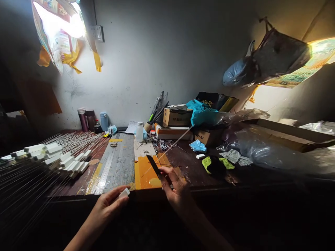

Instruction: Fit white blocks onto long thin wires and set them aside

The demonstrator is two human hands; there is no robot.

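My left hand [111, 204], near the bench's front edge, is closed on a small white block [124, 193] between thumb and fingers. To its right, my right hand [175, 186] grips a dark flat strip [154, 166], tilted up and to the left over the orange patch [142, 170] of the bench. Whether the strip is a blade or a file I cannot tell. A thin pale rod [174, 143] slants behind the right hand; whether the hand touches it is unclear. At the left lies a stack of white blocks [66, 161] with many thin rods.
A steel ruler [106, 174] lies on a grey board [119, 164]. Behind stand a clear bottle [139, 132], flasks [104, 121] and a cardboard box [176, 116]. Toward the right are a blue mask [198, 146], a yellow-green and black cloth [217, 165] and plastic wrapping [269, 150].
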